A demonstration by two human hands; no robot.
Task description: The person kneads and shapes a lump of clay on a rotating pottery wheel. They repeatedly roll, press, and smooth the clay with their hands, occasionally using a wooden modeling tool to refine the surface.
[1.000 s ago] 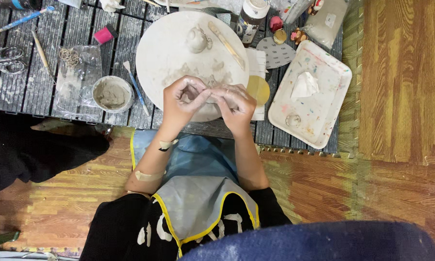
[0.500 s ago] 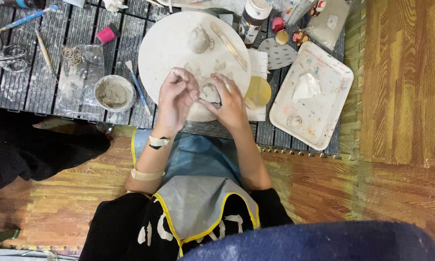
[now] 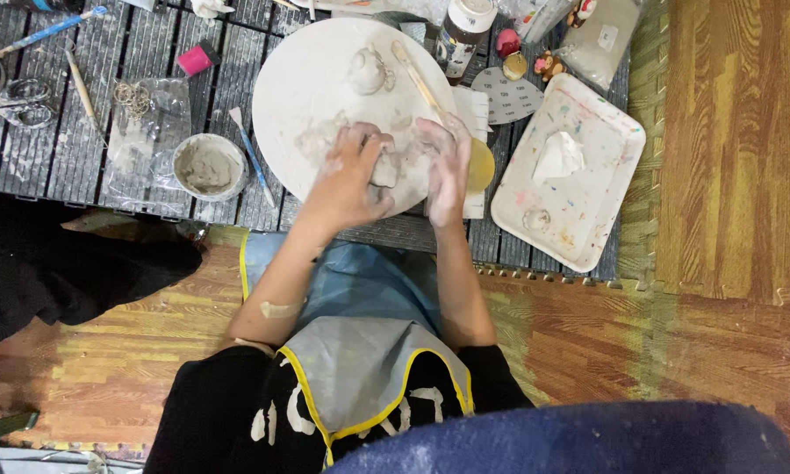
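Clay lump (image 3: 384,168) on round board (image 3: 307,79) | L hand (image 3: 347,180) grip curled round it | R hand (image 3: 446,167) flat, fingers straight, pressing side

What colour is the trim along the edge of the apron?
Yellow: the apron trim runs as a narrow yellow band along the grey apron's edge, clearest in the head view.

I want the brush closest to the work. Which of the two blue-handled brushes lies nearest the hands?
The short blue-handled brush lying between the small grey clay-water bowl and the round white board. The other, long blue-handled brush, lies at the far top-left edge.
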